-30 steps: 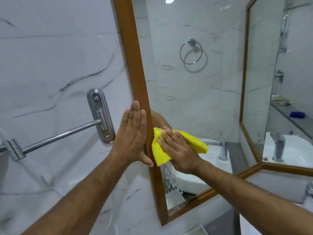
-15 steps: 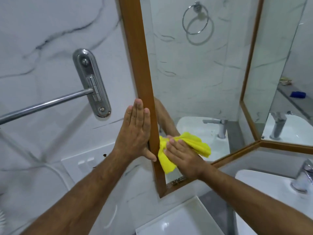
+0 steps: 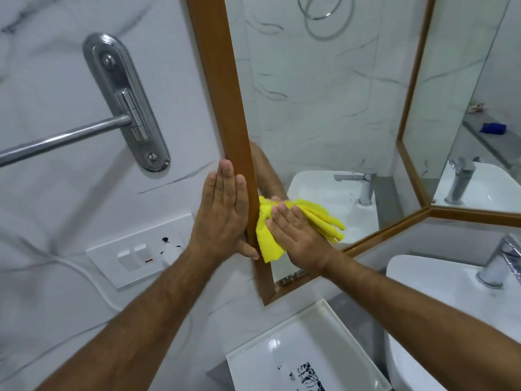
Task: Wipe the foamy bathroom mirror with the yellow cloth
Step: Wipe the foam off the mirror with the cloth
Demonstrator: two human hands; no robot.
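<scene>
I press my right hand [image 3: 298, 235] flat, fingers spread a little, over a bunched yellow cloth [image 3: 270, 238] against the glass of the bathroom mirror [image 3: 310, 108], low down near its lower left corner. The cloth sticks out from under my palm on both sides: a crumpled flap on the left, touching the inner edge of the wooden frame [image 3: 222, 80], and folded layers fanning out to the right of my fingertips. My left hand [image 3: 225, 215] lies flat with the fingers pressed together and pointing up, resting on the marble wall [image 3: 56, 66] just beside the frame's left upright, its thumb reaching across the wood near the cloth. The glass above my hands looks clear; a small patch of smeared residue shows just below the cloth, along the bottom of the frame. A second framed mirror panel [image 3: 465, 108] meets this one at an angle on the right. On the wall to the left a chrome towel bar [image 3: 64, 139] runs into its oval mounting plate [image 3: 127, 103], and below it sits a white switch plate [image 3: 135, 255]. A white basin [image 3: 439, 292] with a chrome tap [image 3: 499, 263] sits at the lower right, and a white tray [image 3: 282, 348] lies below the mirror's corner.
</scene>
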